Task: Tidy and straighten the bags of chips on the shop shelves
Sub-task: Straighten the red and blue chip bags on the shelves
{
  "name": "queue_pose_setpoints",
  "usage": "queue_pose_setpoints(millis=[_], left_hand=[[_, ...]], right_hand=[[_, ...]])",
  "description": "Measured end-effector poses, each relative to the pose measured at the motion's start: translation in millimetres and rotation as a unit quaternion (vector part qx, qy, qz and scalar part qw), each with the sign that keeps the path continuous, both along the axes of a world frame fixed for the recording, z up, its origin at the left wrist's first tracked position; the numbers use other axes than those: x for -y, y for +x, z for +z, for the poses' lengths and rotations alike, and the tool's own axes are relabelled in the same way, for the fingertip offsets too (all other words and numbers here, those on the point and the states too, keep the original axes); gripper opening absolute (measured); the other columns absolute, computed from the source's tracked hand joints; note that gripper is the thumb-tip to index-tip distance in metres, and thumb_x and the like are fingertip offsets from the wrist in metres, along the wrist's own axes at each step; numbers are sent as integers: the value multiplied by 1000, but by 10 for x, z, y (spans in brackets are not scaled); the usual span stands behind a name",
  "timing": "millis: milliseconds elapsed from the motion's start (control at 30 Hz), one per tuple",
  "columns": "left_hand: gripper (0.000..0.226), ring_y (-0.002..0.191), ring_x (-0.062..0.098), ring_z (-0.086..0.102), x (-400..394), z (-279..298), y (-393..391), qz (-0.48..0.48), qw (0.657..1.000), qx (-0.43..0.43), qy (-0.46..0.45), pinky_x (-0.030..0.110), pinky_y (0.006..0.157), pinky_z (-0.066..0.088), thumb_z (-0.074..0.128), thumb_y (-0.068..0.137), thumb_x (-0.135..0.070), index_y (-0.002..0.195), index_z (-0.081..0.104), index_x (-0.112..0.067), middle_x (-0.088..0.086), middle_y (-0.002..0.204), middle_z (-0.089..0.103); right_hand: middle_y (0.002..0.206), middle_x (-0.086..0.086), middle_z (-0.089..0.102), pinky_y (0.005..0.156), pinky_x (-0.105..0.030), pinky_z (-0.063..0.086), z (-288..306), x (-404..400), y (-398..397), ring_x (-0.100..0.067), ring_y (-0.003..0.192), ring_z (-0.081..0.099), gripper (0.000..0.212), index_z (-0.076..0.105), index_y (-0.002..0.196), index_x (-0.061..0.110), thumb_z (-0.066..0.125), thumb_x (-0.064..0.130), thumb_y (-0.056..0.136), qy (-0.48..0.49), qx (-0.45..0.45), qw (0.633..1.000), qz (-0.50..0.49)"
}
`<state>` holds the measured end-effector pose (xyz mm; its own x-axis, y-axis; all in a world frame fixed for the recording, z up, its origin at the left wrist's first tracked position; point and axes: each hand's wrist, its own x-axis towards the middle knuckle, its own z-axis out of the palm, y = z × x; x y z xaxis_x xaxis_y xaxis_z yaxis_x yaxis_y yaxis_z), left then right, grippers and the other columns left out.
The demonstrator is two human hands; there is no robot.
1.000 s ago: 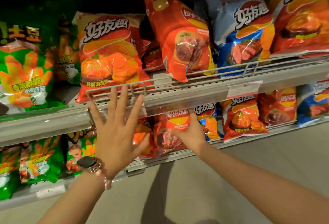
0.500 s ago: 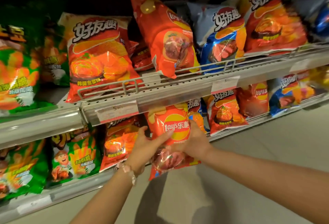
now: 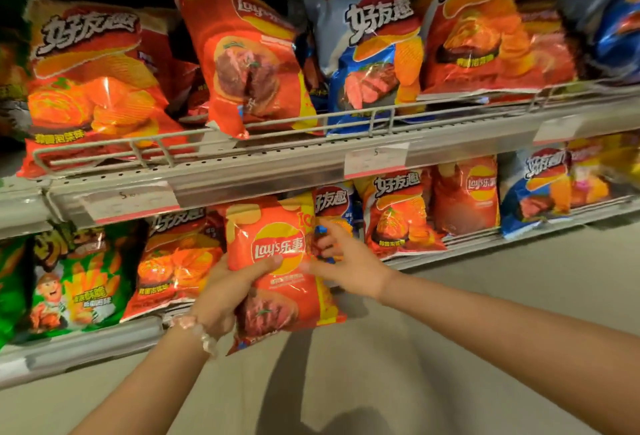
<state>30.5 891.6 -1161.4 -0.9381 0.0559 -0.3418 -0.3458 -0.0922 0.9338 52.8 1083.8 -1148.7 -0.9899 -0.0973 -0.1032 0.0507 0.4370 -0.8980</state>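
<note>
Chips bags on both shelves look only partly tidied: on the upper shelf (image 3: 277, 161) one red Lay's bag (image 3: 242, 54) leans crooked. Left hand (image 3: 225, 292) fingers grip a second red Lay's bag (image 3: 277, 261) off the lower shelf (image 3: 104, 341); right hand (image 3: 343, 258) fingers reach loosely behind it, holding nothing.

"Lay's乐事" on held red bag (image 3: 277, 261); "好友趣" on upper-shelf orange bag (image 3: 93, 81).

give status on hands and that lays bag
Left hand grips red Lay's bag, pulled off lower shelf. Right hand open beside it. Nothing blocking.
</note>
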Motion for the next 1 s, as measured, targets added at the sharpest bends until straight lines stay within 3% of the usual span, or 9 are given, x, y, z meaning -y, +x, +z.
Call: queue_pose_setpoints(millis=[67, 167, 267, 400, 500, 600, 767, 900, 1000], left_hand=[[78, 90, 35, 70, -83, 22, 13, 7, 1000, 1, 3, 55, 86, 53, 88, 41, -26, 113, 62, -13, 14, 101, 73], [77, 92, 36, 70, -210, 68, 10, 21, 1000, 0, 6, 57, 89, 51, 88, 43, -25, 115, 62, -13, 14, 101, 73], [72, 88, 36, 71, -342, 113, -4, 38, 999, -3, -5, 56, 87, 52, 86, 47, -22, 114, 61, -13, 14, 98, 73], [63, 84, 33, 72, -517, 177, -5, 68, 998, -4, -16, 47, 78, 56, 83, 52, -23, 112, 62, -15, 12, 96, 74], [59, 79, 29, 73, -647, 241, 11, 81, 997, -5, -11, 38, 66, 57, 82, 54, -23, 109, 63, -17, 9, 92, 75], [60, 79, 29, 73, -710, 277, 46, 88, 996, 1, -8, 37, 65, 56, 83, 54, -22, 110, 63, -17, 8, 92, 75], [71, 81, 29, 73, -723, 214, 110, 100, 995, -10, -13, 38, 66, 57, 86, 46, -28, 112, 62, -18, 8, 94, 75], [71, 85, 29, 72, -649, 140, 158, 101, 995, -4, 6, 38, 67, 57, 85, 51, -29, 116, 61, -19, 8, 98, 75], [69, 86, 29, 72, -636, 106, 175, 97, 995, 1, 14, 36, 65, 57, 83, 53, -28, 118, 60, -18, 9, 99, 74]], right_hand=[[138, -4, 46, 103, -27, 38, 8, -335, -54, -17, 126, 46, 78, 22, 150, 18, 67, 31, 87, 47, -58, 997, -25], [144, -12, 40, 108, -29, 28, 27, -884, -222, -26, 133, 38, 71, 32, 145, 9, 66, 26, 86, 201, -167, 959, -106], [143, -18, 34, 107, -39, 32, 6, -1318, -461, -35, 132, 34, 81, 31, 144, 11, 73, 30, 78, 252, -153, 940, -172], [144, -21, 31, 105, -42, 36, -82, -1670, -735, -39, 131, 35, 106, 22, 148, 17, 82, 44, 66, 192, -19, 960, -204], [137, -19, 46, 100, -34, 40, -154, -1801, -861, -35, 125, 45, 107, 27, 147, 13, 85, 45, 62, 137, 54, 973, -178], [127, -15, 59, 97, -31, 46, -206, -1807, -894, -27, 115, 58, 97, 38, 139, 9, 88, 37, 61, 76, 60, 979, -180], [137, -14, 50, 107, -41, 40, -346, -1823, -942, -32, 126, 48, 123, 15, 147, 14, 92, 36, 53, -15, 84, 972, -219], [140, -15, 47, 108, -42, 38, -491, -1781, -955, -32, 129, 45, 122, 20, 144, 7, 91, 43, 52, -67, 125, 958, -248], [135, -15, 52, 104, -44, 43, -543, -1755, -954, -32, 125, 50, 113, 33, 139, 3, 91, 45, 50, -83, 143, 954, -251]])
